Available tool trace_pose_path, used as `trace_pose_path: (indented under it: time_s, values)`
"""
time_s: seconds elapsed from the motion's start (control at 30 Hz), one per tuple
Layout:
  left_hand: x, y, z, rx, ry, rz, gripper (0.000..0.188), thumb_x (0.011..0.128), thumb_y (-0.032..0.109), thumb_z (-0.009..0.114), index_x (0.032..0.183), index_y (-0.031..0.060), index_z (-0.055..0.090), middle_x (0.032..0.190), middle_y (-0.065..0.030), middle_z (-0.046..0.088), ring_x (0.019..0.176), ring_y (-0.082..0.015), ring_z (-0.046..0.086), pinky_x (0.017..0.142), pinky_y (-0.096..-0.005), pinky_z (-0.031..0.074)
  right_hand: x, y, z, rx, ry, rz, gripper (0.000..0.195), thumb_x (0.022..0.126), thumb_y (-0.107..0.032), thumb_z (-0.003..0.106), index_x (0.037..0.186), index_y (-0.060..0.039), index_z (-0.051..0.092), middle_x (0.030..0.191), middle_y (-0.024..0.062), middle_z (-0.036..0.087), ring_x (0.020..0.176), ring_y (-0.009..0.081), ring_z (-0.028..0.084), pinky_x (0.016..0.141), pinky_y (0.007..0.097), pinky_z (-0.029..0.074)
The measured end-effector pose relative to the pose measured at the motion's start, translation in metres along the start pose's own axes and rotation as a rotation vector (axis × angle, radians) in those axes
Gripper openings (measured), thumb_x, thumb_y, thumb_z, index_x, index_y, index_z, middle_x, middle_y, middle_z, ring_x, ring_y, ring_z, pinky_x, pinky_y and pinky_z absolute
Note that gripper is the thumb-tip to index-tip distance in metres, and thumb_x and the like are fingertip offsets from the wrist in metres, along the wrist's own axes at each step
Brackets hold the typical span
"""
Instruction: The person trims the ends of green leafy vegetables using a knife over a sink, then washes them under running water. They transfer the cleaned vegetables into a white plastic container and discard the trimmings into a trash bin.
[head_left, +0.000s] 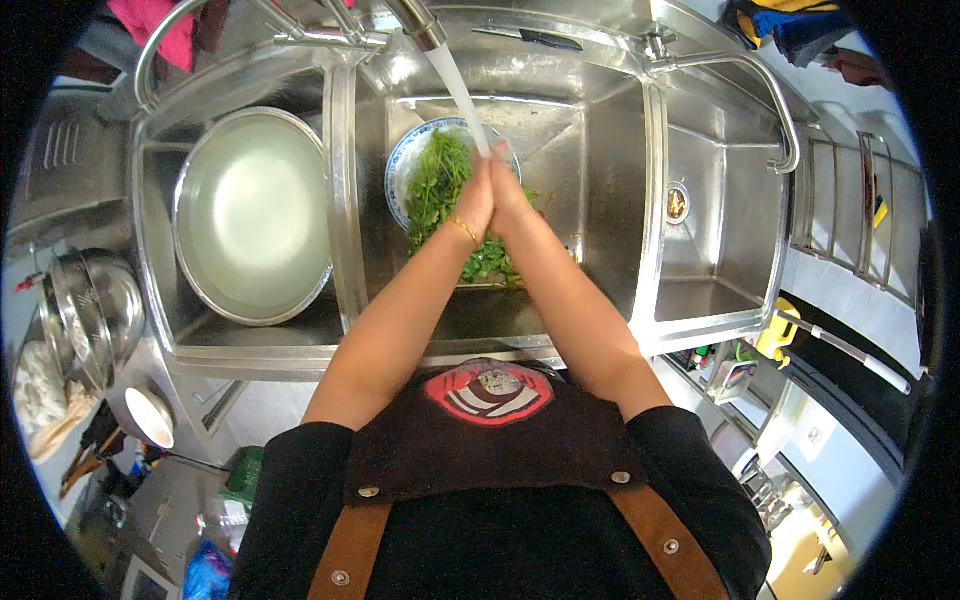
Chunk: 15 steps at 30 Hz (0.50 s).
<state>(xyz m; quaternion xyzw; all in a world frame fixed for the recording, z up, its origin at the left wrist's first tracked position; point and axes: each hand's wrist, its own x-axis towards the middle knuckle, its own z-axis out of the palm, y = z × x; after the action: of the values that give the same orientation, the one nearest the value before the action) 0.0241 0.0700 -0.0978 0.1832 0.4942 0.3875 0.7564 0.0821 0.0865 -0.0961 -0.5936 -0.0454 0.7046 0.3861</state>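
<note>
My left hand (475, 196) and my right hand (508, 189) are pressed together palm to palm in the middle basin of a stainless steel sink. A stream of water (460, 88) from the faucet (417, 28) falls onto them. Water and blur hide the fingers, so whether anything is between the palms cannot be told. A thin gold bracelet (465, 229) circles my left wrist. Below my hands, leafy green herbs (437, 166) lie partly in a blue-and-white patterned bowl (397, 176). More leaves (484, 262) spill past the bowl toward me, partly covered by my forearms.
A large round metal basin (328, 279) full of cloudy water stands in the left compartment. The right compartment has a drain strainer (677, 202) with scraps in it, under a curved faucet (780, 97). A black-handled knife (551, 39) lies on the back ledge. Metal dividers (343, 187) separate the compartments.
</note>
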Motion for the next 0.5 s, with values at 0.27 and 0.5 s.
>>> trace_pose_path:
  time_s: [0.27, 0.5]
  values:
    - [0.007, -0.019, -0.016, -0.429, 0.066, -0.156, 0.039, 0.099, 0.025, 0.044, 0.131, 0.0028, 0.046, 0.129, -0.0129, 0.051, 0.117, -0.0258, 0.052, 0.102, -0.0415, 0.040, 0.059, 0.020, -0.029, -0.901, 0.154, -0.526, 0.036, 0.084, -0.036, 0.061, 0.082, -0.0008, 0.067, 0.077, 0.0229, 0.064, 0.073, 0.0380, 0.063, 0.067, 0.0426, 0.049]
    - [-0.052, 0.038, -0.085, 0.298, 0.124, -0.088, 0.048, 0.096, 0.032, 0.052, 0.139, 0.0149, 0.043, 0.148, -0.0087, 0.035, 0.132, -0.0319, 0.040, 0.099, -0.0565, 0.038, 0.061, 0.005, -0.070, -0.432, 0.047, 0.003, 0.037, 0.088, -0.025, 0.064, 0.112, 0.0029, 0.061, 0.092, 0.0145, 0.065, 0.082, 0.0248, 0.062, 0.071, 0.0345, 0.049]
